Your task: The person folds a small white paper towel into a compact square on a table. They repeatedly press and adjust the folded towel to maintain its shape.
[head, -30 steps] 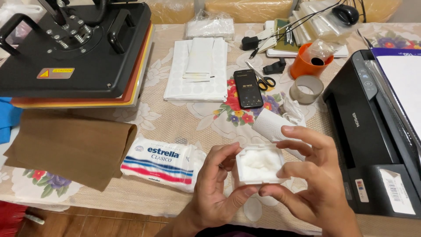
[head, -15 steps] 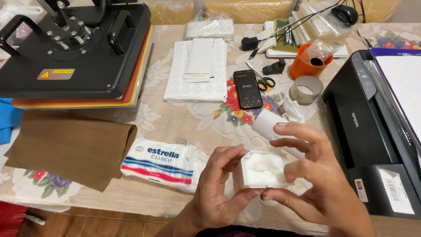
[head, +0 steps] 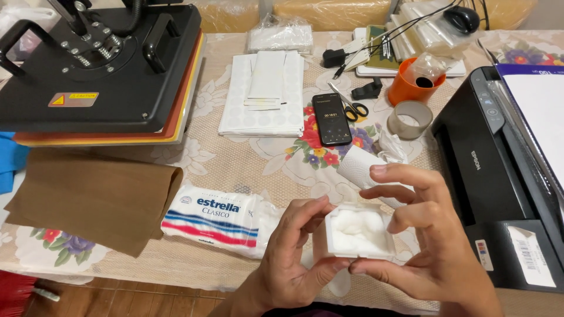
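Small white box (head: 358, 232), cotton-filled, is clamped betw. left hand (head: 294, 258) & right hand (head: 432, 249) near table's front edge (head: 147, 276); cotton pack (head: 214, 220) just left, printer (head: 493, 176) close at right.

1. The heat press (head: 100, 70) is cut off by the top and left edges
2. The printer (head: 499, 176) runs off the right edge
3. The right hand (head: 432, 246) hides the white box's (head: 358, 232) right side

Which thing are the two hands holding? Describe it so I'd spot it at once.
Start at the big black printer on the right. Just left of its front corner, both hands hold a small white square box stuffed with cotton. Unlike the striped cotton bag beside it, it is plain and open-topped.
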